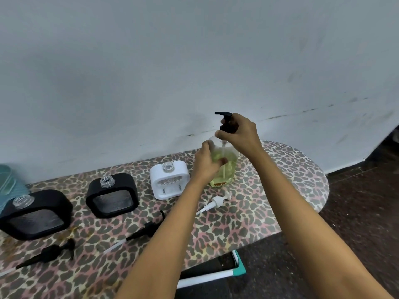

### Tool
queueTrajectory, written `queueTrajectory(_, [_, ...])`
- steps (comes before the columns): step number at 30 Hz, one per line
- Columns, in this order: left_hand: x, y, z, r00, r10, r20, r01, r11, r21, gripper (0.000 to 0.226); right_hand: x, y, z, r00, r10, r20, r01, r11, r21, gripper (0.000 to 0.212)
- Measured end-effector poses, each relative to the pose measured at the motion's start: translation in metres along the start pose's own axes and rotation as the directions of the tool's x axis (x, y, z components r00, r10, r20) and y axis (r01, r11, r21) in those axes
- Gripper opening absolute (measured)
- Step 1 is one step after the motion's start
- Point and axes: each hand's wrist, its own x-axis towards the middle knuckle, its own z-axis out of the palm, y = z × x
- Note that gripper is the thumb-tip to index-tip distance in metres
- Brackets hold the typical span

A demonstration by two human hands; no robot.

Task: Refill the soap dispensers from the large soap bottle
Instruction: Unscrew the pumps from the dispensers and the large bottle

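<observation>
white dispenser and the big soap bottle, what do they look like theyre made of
White dispenser: matte white casing, probably plastic or silicone, no glare; its threaded neck is clear, glass or hard plastic. Large soap bottle: clear glossy plastic, likely, since the yellow-green soap shows through. Its pump: black plastic, apparently, slightly shiny.

Soft, even, rather dim light with a cool grey cast; no hard shadows anywhere. A faint, diffuse shadow smudges the wall [194, 61] just left of the soap bottle [227, 169]. The floor [356, 201] at right falls dark. The wide lens bows the table [269, 212] edge and the wall's base into curves. Detail is slightly soft, most so on the near forearms [313, 244].
</observation>
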Motion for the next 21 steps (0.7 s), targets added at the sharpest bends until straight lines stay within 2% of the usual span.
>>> queueTrajectory(5, [0.000,0.002,-0.002,1.000,-0.019,0.009,0.019,1.000,-0.006,0.045,-0.004,0.004,0.000,0.999,-0.044,-0.002,0.044,0.996,0.074,0.033])
queueTrajectory(8, [-0.001,0.002,-0.002,1.000,-0.008,0.004,0.008,1.000,0.012,0.042,-0.003,0.004,-0.003,0.999,-0.039,0.028,0.031,0.970,0.242,0.036])
queueTrajectory(11, [-0.001,0.002,-0.002,1.000,-0.005,0.007,0.005,1.000,0.025,0.041,0.011,-0.003,-0.016,0.998,-0.057,-0.015,0.058,0.915,0.400,0.035])
queueTrajectory(16, [0.000,0.001,-0.002,1.000,0.004,0.009,-0.005,0.999,0.041,0.044,0.030,-0.027,-0.039,0.990,-0.110,-0.090,0.137,0.910,0.392,0.035])
queueTrajectory(21, [-0.001,0.000,-0.001,1.000,0.009,0.003,-0.009,0.999,0.031,0.049,0.031,-0.055,-0.064,0.945,-0.216,-0.245,0.302,0.863,0.405,0.032])
